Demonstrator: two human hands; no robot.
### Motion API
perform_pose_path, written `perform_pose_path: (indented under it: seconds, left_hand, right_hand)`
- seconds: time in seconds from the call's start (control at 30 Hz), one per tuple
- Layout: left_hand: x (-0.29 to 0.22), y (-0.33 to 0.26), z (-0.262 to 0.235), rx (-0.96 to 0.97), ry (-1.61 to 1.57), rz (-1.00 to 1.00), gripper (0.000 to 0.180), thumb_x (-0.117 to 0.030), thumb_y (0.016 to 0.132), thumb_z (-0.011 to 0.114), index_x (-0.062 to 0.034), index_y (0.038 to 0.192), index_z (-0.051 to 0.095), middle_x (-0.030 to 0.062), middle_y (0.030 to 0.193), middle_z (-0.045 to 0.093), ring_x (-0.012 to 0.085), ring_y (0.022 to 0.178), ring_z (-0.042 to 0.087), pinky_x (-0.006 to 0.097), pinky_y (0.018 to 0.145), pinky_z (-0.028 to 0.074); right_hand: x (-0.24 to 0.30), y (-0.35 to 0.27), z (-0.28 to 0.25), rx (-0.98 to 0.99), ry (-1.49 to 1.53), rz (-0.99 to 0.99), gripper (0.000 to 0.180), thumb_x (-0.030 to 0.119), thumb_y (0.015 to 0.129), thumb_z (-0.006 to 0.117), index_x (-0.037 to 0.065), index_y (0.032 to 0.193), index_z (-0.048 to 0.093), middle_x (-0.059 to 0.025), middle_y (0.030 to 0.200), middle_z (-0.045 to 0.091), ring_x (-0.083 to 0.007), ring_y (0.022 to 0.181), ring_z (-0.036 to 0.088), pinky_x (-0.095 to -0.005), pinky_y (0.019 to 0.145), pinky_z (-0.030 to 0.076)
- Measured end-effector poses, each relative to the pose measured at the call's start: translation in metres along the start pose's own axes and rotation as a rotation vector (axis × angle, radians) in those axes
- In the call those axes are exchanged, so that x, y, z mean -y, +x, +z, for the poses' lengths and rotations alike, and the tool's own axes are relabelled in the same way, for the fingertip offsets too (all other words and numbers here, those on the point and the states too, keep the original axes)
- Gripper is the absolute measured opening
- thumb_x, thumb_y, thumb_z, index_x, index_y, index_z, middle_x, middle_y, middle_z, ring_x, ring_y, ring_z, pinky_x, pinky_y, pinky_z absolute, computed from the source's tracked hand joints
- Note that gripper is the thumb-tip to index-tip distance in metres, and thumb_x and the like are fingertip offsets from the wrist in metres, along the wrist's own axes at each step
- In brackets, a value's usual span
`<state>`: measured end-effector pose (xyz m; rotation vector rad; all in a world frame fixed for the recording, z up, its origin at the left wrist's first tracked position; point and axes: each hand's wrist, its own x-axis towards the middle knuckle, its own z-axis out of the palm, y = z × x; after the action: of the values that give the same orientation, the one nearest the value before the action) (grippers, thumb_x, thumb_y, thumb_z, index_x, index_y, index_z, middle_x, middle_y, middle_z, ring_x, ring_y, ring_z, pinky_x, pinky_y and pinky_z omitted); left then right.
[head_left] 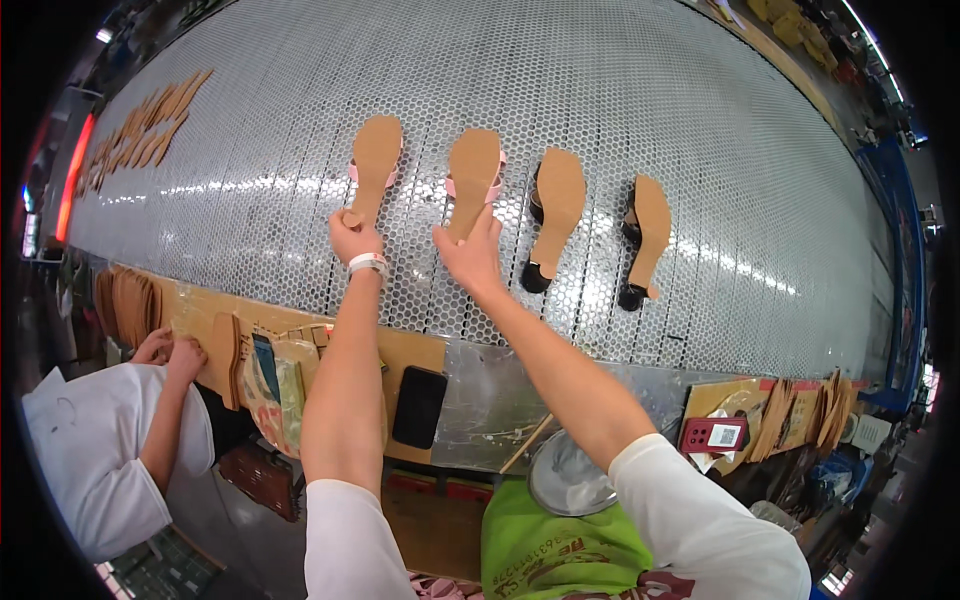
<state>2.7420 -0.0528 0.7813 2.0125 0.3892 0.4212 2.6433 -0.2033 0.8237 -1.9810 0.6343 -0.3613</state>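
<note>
Two pink sandals, soles up, are held at the heels on the mesh belt point(250, 150): left sandal point(375, 160) gripped by left hand point(353, 238), right sandal point(473, 175) by right hand point(470, 255) (fingers closed). Two black sandals point(555, 215) lie just beside.

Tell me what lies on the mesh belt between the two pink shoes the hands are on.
Nothing: in the head view only bare perforated belt separates the left pink shoe from the right pink shoe.
</note>
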Motion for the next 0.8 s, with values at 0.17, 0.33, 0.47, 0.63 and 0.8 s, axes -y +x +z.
perform_pose_path:
  seconds: [0.17,0.33,0.47,0.63,0.8]
  left_hand:
    - [-0.013,-0.008,-0.009,0.029,0.238,-0.084,0.033,-0.008,0.076,0.063,-0.0013,0.108,0.056,0.0172,0.103,0.062,0.0311,0.094,0.062,0.039,0.083,0.048]
    - [-0.051,-0.090,-0.054,0.008,0.017,0.294,0.045,-0.007,0.071,0.071,0.0052,0.111,0.054,0.0200,0.113,0.058,0.0324,0.104,0.057,0.038,0.092,0.044]
    - [-0.097,-0.244,-0.207,0.458,-0.266,-0.034,0.030,0.000,0.079,0.066,0.0037,0.107,0.056,0.0117,0.108,0.059,0.0176,0.099,0.057,0.031,0.085,0.046]
    - [-0.039,-0.459,-0.426,0.195,-0.244,-0.544,0.013,-0.003,0.082,0.063,0.0018,0.094,0.062,0.0088,0.083,0.068,0.0155,0.077,0.067,0.029,0.072,0.052]
    - [0.005,-0.718,-0.644,-0.137,0.096,-0.683,0.011,-0.002,0.078,0.061,-0.0007,0.088,0.061,0.0117,0.080,0.065,0.0213,0.073,0.066,0.031,0.068,0.051]
  right_hand:
    - [0.001,-0.006,-0.001,0.175,-0.184,0.022,0.088,0.026,0.072,0.066,-0.009,0.137,0.018,-0.0282,0.110,0.046,-0.0436,0.105,0.046,-0.0469,0.093,0.039]
    - [0.003,-0.027,-0.009,0.126,-0.162,-0.012,0.071,0.022,0.073,0.065,-0.010,0.129,0.033,-0.0284,0.111,0.049,-0.0429,0.106,0.046,-0.0463,0.094,0.038]
    - [0.047,-0.141,-0.042,0.092,0.124,-0.082,0.037,0.012,0.079,0.060,-0.005,0.111,0.051,-0.0203,0.105,0.055,-0.0342,0.104,0.053,-0.0389,0.091,0.042]
    - [0.100,-0.409,-0.065,0.930,0.341,-0.113,0.011,0.004,0.083,0.059,-0.001,0.093,0.061,-0.0082,0.083,0.063,-0.0137,0.075,0.062,-0.0269,0.070,0.050]
    - [0.053,-0.699,-0.159,1.819,0.143,-0.238,0.014,0.006,0.084,0.062,-0.001,0.095,0.062,-0.0094,0.085,0.065,-0.0137,0.078,0.064,-0.0273,0.071,0.050]
